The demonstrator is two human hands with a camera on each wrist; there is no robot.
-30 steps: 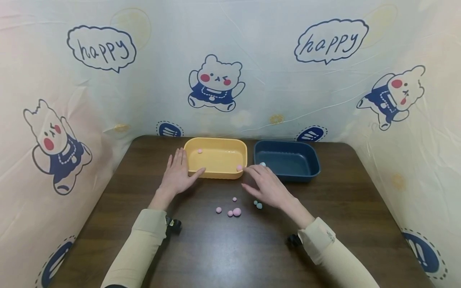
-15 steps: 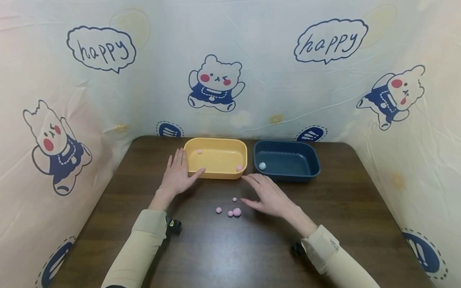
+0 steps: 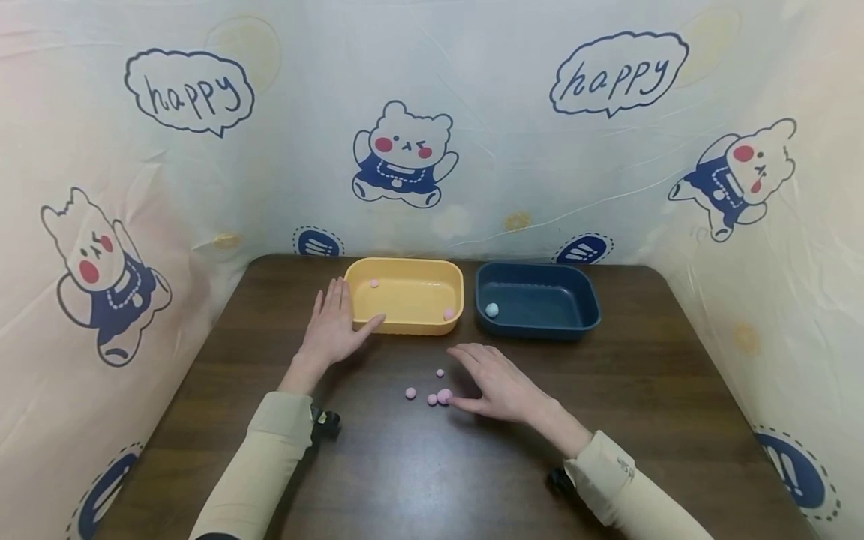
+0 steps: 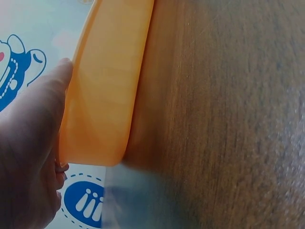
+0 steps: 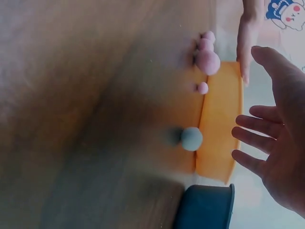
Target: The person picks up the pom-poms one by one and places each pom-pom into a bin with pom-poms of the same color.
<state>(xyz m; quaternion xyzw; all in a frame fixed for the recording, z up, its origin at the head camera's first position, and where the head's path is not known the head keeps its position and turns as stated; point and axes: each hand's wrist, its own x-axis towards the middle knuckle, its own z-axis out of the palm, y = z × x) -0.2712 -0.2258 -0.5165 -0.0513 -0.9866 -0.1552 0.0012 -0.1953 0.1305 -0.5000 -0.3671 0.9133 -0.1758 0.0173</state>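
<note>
My left hand [image 3: 331, 334] rests at the front left corner of the yellow tray [image 3: 412, 328], fingers straight along its side and thumb at the front rim. My right hand [image 3: 502, 386] hovers palm down over the table, fingers spread and holding nothing. Several pink balls [image 3: 410, 393] of different sizes lie just left of it; its thumb tip overlaps the biggest pink ball [image 3: 443, 396] in the head view. Beneath the right hand, the right wrist view shows a light blue ball [image 5: 191, 139] on the table, hidden from the head camera.
Two pink balls [image 3: 374, 283] lie inside the yellow tray. Right of it stands a dark blue tray [image 3: 540, 331] with a light blue ball [image 3: 492, 310] at its left end. A printed cloth [image 3: 472, 187] hangs behind the brown table [image 3: 378, 472].
My right hand has drawn back from the blue tray towards me, now covering the small blue balls on the table. The light blue ball has settled inside that tray. My left hand stays put.
</note>
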